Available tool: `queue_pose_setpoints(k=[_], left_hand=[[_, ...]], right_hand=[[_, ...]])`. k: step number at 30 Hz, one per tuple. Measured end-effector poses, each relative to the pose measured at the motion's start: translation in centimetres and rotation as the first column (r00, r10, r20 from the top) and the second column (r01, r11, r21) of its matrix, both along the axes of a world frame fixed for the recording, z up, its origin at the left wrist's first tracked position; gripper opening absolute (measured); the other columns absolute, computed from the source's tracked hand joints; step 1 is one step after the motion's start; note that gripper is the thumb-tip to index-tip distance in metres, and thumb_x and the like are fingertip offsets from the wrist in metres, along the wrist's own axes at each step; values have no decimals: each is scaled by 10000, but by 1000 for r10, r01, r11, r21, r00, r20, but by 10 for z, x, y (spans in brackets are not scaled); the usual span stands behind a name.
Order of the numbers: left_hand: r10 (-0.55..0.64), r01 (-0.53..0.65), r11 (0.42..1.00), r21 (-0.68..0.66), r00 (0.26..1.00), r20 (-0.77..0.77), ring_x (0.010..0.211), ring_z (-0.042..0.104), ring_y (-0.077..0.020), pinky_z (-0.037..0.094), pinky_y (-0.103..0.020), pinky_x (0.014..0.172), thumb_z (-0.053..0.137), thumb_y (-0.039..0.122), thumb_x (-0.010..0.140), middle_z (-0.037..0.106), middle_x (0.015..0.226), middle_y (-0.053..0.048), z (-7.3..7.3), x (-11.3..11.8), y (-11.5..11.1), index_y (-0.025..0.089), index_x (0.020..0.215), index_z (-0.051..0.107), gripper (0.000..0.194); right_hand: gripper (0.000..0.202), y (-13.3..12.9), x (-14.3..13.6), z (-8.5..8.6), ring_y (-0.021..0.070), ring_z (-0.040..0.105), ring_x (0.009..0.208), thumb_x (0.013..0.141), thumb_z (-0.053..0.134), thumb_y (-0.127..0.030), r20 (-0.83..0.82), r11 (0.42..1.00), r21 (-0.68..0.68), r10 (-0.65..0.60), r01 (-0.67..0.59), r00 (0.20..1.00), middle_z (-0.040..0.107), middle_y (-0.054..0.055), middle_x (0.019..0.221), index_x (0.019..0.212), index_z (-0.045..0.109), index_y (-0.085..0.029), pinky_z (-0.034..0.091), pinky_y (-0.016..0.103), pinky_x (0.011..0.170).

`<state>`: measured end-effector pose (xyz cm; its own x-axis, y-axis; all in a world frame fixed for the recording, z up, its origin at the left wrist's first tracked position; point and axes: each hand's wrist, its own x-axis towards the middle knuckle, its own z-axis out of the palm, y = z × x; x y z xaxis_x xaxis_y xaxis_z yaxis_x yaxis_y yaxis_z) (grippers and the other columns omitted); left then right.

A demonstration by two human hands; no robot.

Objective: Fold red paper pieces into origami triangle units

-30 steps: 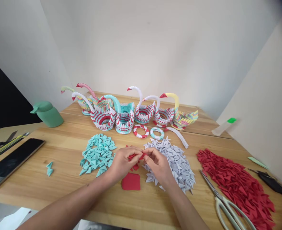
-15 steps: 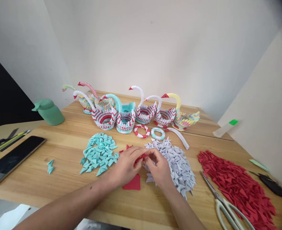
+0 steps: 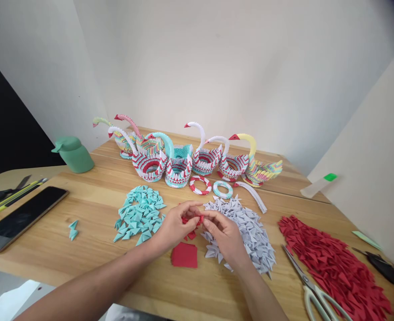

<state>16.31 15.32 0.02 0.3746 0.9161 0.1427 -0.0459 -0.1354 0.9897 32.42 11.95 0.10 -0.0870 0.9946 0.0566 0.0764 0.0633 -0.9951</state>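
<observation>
Red paper [image 3: 201, 220] is pinched by the fingers of the left hand [image 3: 176, 226] and right hand [image 3: 226, 235], near stacked red squares [image 3: 184, 256] on the tabletop [image 3: 96, 218].

From my remote view I can read no text, label, brand, number or sign anywhere. The phone [image 3: 24, 218] gives me no legible characters on its dark screen. On the green jug [image 3: 75, 156], the scissors [image 3: 305, 280] and the red paper squares [image 3: 184, 255] I make out no lettering. The yellow tools [image 3: 14, 197] look too small for me to tell whether they carry print.
</observation>
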Motion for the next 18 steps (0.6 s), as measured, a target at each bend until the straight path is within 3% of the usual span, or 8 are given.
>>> queue_pose_setpoints(k=[6, 10, 15, 18], left_hand=[[17, -14, 998, 65, 998, -58, 760, 628, -141, 520, -243, 698, 540, 97, 754, 670, 873, -59, 4, 2, -4, 125, 1112, 612, 366], [88, -53, 970, 237, 986, -141, 771, 628, -139, 507, -250, 734, 537, 86, 774, 678, 893, -45, 3, 0, -7, 155, 1111, 621, 354], [183, -44, 865, 500, 955, -233, 799, 617, -148, 486, -265, 755, 534, 80, 809, 669, 915, -38, -2, -2, -9, 202, 1152, 592, 368], [228, 24, 757, 654, 927, -297, 888, 618, -181, 481, -304, 795, 515, 105, 848, 673, 992, -68, -3, -3, -10, 212, 1168, 588, 345]], right_hand=[[220, -1, -2, 1, 186, 620, 755, 818, 642, -393, 80, 999, 32, -43, 40, 996, 687, 40, 845, 908, 682, -197, 497, 271, 672], [169, -3, -3, 1, 181, 620, 750, 855, 596, -344, 157, 992, 117, -56, 38, 986, 681, 41, 853, 908, 665, -199, 493, 266, 672], [127, -2, -2, 1, 183, 636, 801, 869, 565, -273, 208, 980, 193, -87, 46, 974, 691, 40, 890, 932, 652, -206, 491, 269, 728], [106, -2, -2, 2, 167, 623, 737, 856, 572, -265, 198, 973, 220, -112, 67, 974, 683, 23, 816, 891, 651, -203, 487, 257, 690]])
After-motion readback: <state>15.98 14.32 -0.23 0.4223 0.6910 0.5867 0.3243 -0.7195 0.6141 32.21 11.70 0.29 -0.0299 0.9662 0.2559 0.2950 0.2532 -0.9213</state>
